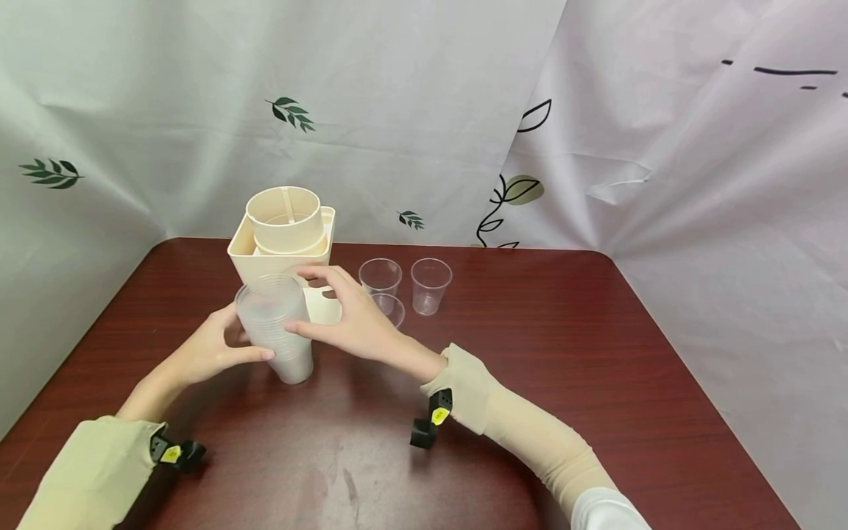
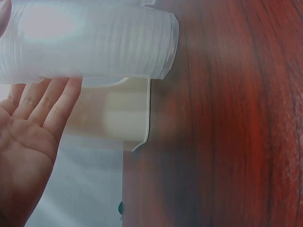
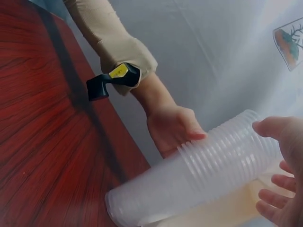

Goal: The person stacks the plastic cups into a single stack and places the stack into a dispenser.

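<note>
A tall stack of clear plastic cups [image 1: 278, 331] tilts in front of the cream dispenser-like holder [image 1: 281, 261]. My left hand [image 1: 208, 346] holds the stack from the left, thumb on its near side and fingers on the far side, as the left wrist view [image 2: 42, 111] shows from the palm. At the stack's rim end is my right hand [image 1: 358, 316], its thumb touching the side of the cups. The other right fingers spread past the rim, loosely bent; in the right wrist view, whether these fingers [image 3: 279, 191] touch the cups is hard to tell.
Behind my right hand, single clear cups [image 1: 430, 287] stand on the dark red wooden table [image 1: 530, 353], one partly hidden by the hand. The cream holder has a round open tube on top. A white patterned curtain [image 1: 397, 110] hangs along the table's back.
</note>
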Demonstrator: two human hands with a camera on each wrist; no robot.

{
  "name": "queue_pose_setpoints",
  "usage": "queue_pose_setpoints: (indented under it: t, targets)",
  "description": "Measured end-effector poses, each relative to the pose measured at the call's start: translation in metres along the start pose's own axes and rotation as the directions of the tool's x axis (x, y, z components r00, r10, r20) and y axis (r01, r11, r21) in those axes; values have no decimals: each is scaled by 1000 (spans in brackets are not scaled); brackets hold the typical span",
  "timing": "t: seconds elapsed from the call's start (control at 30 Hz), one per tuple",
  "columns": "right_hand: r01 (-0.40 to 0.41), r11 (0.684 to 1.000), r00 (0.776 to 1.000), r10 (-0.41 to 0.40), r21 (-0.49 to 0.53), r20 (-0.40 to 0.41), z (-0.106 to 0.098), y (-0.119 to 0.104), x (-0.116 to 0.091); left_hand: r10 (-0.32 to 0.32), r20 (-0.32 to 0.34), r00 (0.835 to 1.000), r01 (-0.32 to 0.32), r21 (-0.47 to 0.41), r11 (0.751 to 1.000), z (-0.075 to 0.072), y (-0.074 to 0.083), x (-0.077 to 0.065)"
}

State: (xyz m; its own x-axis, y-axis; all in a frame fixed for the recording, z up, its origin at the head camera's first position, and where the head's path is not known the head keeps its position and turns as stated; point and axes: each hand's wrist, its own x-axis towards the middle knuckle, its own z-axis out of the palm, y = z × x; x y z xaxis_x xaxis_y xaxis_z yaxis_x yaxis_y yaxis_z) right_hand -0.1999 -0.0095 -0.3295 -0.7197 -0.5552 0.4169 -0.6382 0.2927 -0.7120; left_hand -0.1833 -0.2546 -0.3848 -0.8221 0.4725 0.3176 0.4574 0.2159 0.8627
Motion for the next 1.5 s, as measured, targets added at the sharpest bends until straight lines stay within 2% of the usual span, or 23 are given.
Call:
queue_pose_setpoints:
  t: [0.3,0.6,0.83,1.23,1.5]
  targets:
    - [20,1000,1000,-20,15,-22,-10,8,-10,-13,-6,1000,13,16,1000,0,1,-1]
    - [-25,1000,998,25,-10,-54,-22,17,-19,-27,-13,1000,27,35,999,0,1,-1]
    - [-9,1000,996,10,9,-89,-30,24,-24,-30,-12,999,30,40,999,0,1,-1]
    - [-35,997,990,44,70,-131,-43,44,-30,-20,-18,1000,20,40,999,0,1,-2]
    - [-59,998,982,60,11,-181,-51,54,-34,-29,-17,999,29,45,999,-1,1,-2]
